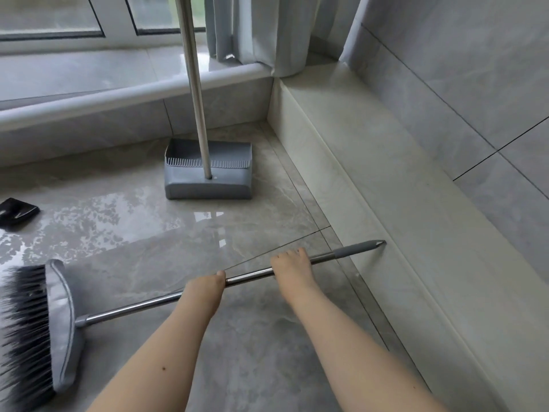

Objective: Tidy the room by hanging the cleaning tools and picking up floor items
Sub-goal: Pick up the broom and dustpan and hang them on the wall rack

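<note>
Broom [142, 307]: grey head, dark bristles, long metal handle.

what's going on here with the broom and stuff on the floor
A person is bent over a broom that lies low across the tiled floor. Both hands grip its metal handle: the left hand nearer the bristle head, the right hand nearer the grey grip end by the wall. A grey dustpan stands upright by the window step, untouched. A small black object lies on the floor at the left.

Broom handle [142, 307] polished metal, bristles [23, 331] coarse; dustpan [208, 178] matt plastic; floor [148, 227] glossy stone tile; curtain [258, 31] cloth.
</note>
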Motion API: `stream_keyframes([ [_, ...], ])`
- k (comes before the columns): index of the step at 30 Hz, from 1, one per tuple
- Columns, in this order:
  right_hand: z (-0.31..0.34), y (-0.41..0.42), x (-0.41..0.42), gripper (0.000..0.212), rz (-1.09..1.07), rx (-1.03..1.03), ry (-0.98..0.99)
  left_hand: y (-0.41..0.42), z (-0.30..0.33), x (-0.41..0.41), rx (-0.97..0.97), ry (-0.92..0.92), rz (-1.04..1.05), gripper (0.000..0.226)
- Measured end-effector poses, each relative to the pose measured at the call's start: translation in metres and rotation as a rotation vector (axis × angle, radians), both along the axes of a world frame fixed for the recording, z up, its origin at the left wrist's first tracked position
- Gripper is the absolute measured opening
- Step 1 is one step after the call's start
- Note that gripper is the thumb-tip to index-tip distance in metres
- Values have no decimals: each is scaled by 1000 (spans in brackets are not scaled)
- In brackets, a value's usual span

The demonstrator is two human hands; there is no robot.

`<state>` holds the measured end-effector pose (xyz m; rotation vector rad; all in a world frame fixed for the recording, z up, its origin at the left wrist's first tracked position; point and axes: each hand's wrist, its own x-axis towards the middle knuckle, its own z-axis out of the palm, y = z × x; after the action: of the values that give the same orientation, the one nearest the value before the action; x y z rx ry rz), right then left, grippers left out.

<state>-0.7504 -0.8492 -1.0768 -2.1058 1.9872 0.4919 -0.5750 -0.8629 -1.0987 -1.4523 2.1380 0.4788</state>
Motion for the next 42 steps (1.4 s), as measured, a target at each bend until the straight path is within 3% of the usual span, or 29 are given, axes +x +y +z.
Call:
stream_keyframes([
  [10,76,-28,21,26,19,-99,-55,-37,70,30,-68,39,37,34],
  [15,139,-43,38,30,163,-236,13,-40,119,44,-60,122,108,26],
  [20,230,-45,45,20,254,-362,12,-39,187,43,-35,175,125,26],
  [26,346,-32,31,16,382,-481,-312,-37,296,29,-20,230,164,20],
  [32,485,-24,9,21,340,-794,-135,-31,429,-6,-32,327,91,19],
  [38,618,-4,-27,15,226,-891,77,-23,561,-48,-42,425,26,46],
  [42,695,15,-53,19,138,-956,156,-11,635,-78,-69,484,-29,41],
])
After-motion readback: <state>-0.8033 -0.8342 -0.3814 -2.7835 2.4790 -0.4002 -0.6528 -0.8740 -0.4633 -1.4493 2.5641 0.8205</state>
